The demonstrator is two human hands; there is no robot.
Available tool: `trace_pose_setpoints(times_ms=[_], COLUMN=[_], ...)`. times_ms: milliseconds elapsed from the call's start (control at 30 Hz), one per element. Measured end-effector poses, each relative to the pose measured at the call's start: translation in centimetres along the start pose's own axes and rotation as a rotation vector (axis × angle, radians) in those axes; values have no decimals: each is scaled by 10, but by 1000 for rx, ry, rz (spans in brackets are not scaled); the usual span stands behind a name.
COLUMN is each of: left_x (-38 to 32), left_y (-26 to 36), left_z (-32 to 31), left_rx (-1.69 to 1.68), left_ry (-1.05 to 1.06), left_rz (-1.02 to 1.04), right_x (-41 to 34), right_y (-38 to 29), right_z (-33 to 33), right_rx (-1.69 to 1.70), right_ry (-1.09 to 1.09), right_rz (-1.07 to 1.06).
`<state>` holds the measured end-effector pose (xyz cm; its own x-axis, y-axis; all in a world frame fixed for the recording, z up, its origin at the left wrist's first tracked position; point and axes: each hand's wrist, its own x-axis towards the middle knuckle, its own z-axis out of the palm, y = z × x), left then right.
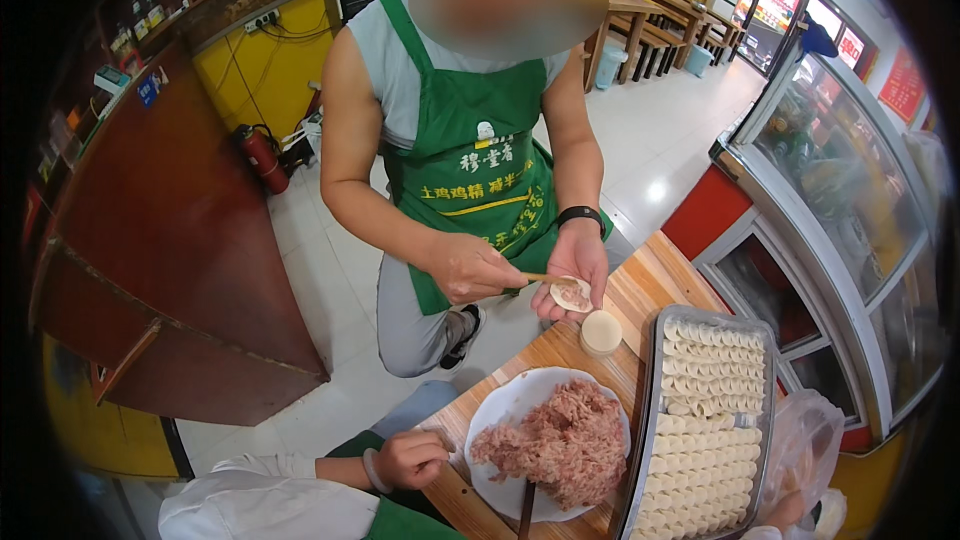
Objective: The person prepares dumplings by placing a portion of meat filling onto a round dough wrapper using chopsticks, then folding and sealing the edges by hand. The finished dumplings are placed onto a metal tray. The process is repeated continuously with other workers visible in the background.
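Note:
My left hand, with a pale bangle at the wrist, is curled at the wooden table's edge, nothing visible in it. At the bottom right, my right hand is partly hidden by a clear plastic bag. Between them, a white bowl holds minced meat with a dark utensil handle sticking out. A metal tray carries rows of folded dumplings. Across the table, a co-worker's hand holds a round wrapper with meat on it; their other hand holds a thin wooden stick over it.
A stack of round dough wrappers stands on the wooden table. The co-worker in a green apron sits opposite. A glass display case is at the right, a dark red counter at the left, and a fire extinguisher beyond it.

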<state>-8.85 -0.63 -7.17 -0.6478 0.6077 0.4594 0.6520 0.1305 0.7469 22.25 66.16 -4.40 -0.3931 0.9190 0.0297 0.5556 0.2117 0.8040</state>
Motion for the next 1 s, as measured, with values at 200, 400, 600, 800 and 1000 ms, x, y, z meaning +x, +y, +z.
trace_pose_setpoints(times_ms=[200, 400, 600, 800, 1000], left_x=[-2, -10, -7, -14, -31], left_y=[-1, 0, -2, -7, -3], left_z=[2, -3, -1, 5, -1], left_rx=[-3, 36, -43, -31, -279], left_ry=[15, -30, -77, 18, 157], left_rz=[14, 36, 25, 77, -147], right_x=[-4, -7, 39, 9, -213], right_y=[5, -7, 2, -11, -52], right_z=[13, 13, 5, -62, -273], right_rx=[129, 268, 1242, 3059, 2976], right_ry=[-3, 8, 30, -159, -418], right_rz=[-1, 6, 173, 440, -262])
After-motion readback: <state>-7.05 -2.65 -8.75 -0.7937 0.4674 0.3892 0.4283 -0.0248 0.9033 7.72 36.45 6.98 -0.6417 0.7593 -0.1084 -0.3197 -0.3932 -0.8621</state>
